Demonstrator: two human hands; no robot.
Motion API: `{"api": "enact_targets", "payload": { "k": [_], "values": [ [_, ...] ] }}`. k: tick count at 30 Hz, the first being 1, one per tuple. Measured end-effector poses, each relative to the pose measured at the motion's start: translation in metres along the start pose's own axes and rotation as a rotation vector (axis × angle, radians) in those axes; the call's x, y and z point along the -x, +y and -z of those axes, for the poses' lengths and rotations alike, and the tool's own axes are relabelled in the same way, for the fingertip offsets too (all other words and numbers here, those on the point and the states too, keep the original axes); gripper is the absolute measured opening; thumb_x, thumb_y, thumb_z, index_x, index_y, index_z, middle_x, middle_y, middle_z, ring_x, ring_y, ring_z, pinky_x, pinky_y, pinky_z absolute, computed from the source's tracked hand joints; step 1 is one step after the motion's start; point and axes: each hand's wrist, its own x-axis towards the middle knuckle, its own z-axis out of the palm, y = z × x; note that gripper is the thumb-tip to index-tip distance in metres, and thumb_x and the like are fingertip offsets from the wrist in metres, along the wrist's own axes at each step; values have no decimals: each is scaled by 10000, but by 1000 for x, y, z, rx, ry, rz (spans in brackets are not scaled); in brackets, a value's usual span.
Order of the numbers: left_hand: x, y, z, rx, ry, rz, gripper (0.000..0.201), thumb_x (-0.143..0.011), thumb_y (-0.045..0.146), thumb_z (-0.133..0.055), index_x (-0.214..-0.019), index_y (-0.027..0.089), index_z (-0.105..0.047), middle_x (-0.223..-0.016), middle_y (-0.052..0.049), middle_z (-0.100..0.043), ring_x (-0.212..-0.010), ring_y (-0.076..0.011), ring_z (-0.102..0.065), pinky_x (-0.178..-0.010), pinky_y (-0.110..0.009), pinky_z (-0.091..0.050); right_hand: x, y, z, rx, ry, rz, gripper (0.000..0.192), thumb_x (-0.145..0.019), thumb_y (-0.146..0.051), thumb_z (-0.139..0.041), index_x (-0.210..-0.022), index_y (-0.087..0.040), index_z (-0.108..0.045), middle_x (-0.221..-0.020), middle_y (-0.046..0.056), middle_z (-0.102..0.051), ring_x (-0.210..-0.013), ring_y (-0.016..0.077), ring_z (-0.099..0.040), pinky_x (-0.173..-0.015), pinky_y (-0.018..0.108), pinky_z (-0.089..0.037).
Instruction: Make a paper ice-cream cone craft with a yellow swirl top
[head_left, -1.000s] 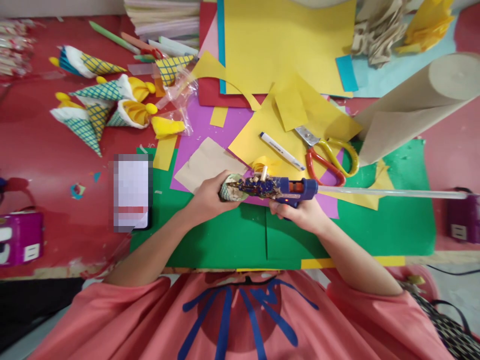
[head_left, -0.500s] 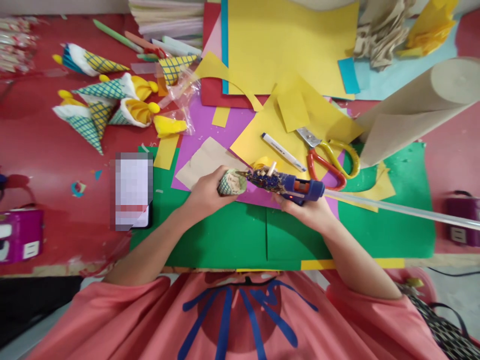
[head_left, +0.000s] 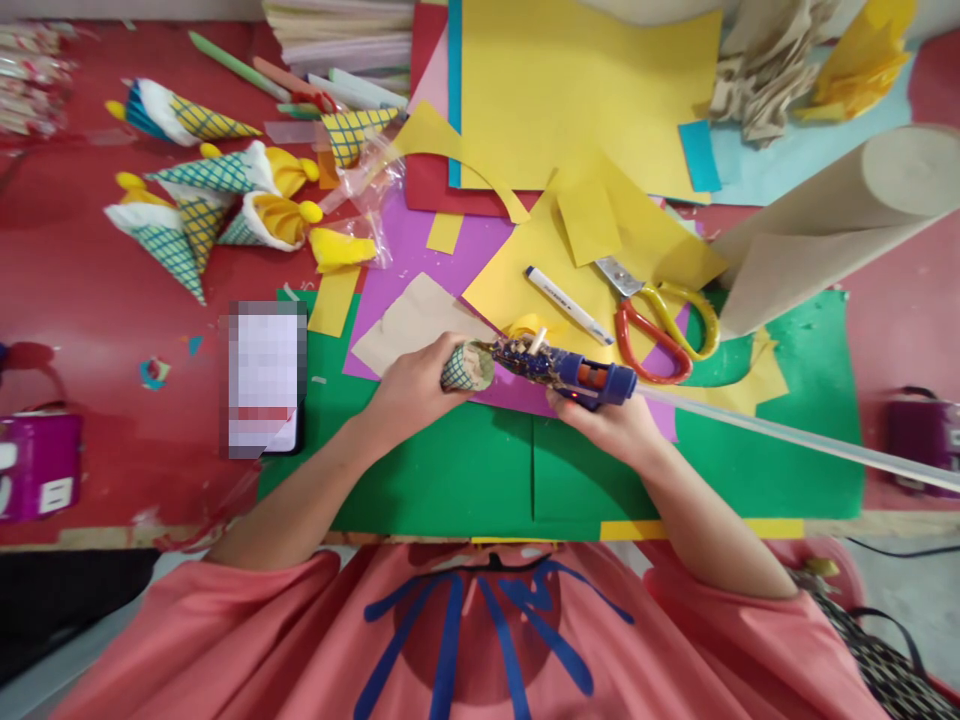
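My left hand [head_left: 418, 382] is closed around a small paper cone [head_left: 460, 370] with a criss-cross pattern, its wide mouth turned to the right. In my right hand [head_left: 616, 428] is a blue hot glue gun [head_left: 581, 372], gripped from below, with a long clear glue stick [head_left: 787, 432] running out of its back. The gun's nozzle meets the rim of the cone's mouth; whether it touches I cannot tell. A small light glows on the gun's side. Just behind the gun lie a white marker [head_left: 568, 305] and scissors [head_left: 654, 315] with red and yellow handles.
Several finished-looking paper cones [head_left: 174, 256] lie at the left, beside a yellow piece in a plastic bag [head_left: 341, 250]. A phone [head_left: 264, 380] rests on the green sheet's [head_left: 435, 480] left edge. Yellow sheets [head_left: 585, 90] and a brown paper roll [head_left: 825, 220] stand farther back.
The cone has turned slightly in my left hand, showing more of its patterned side. The glue gun has shifted a little to the left, its nozzle still at the cone's mouth.
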Motion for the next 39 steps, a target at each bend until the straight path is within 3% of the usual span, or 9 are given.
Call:
{"api": "enact_targets", "payload": {
  "k": [9, 15, 25, 39],
  "values": [
    [-1, -1, 2, -126, 30, 25, 400, -761, 328, -617, -1146, 249, -543, -961, -11, -719, -890, -236, -698, -677, -256, -471, -1, 2, -2, -10, -8, -60, 97, -732, -265, -587, -711, -174, -613, -616, -5, -593, -549, 117, -499, -519, 219, -431],
    [0, -7, 1, -153, 90, -36, 399, -761, 308, -634, -1143, 242, -538, -958, -16, -720, -877, -226, -703, -676, -254, -472, -1, 2, 0, -5, -8, -51, 92, -741, -253, -582, -705, -177, -617, -597, -10, -569, -519, 108, -475, -496, 221, -414],
    [-2, -6, 1, -211, 73, -59, 404, -768, 293, -639, -1151, 235, -525, -984, -25, -729, -886, -238, -712, -644, -258, -465, 0, 0, 0, -5, -22, -51, 139, -763, -281, -586, -805, -171, -660, -672, 29, -650, -597, 165, -599, -566, 263, -490],
    [-1, -12, 2, -266, 168, -164, 416, -733, 219, -604, -1144, 228, -544, -975, -29, -729, -865, -228, -705, -678, -274, -478, 0, 3, -1, 68, -34, -56, 115, -731, -282, -574, -684, -177, -574, -587, -9, -550, -527, 107, -455, -494, 219, -392]
  ]
}}
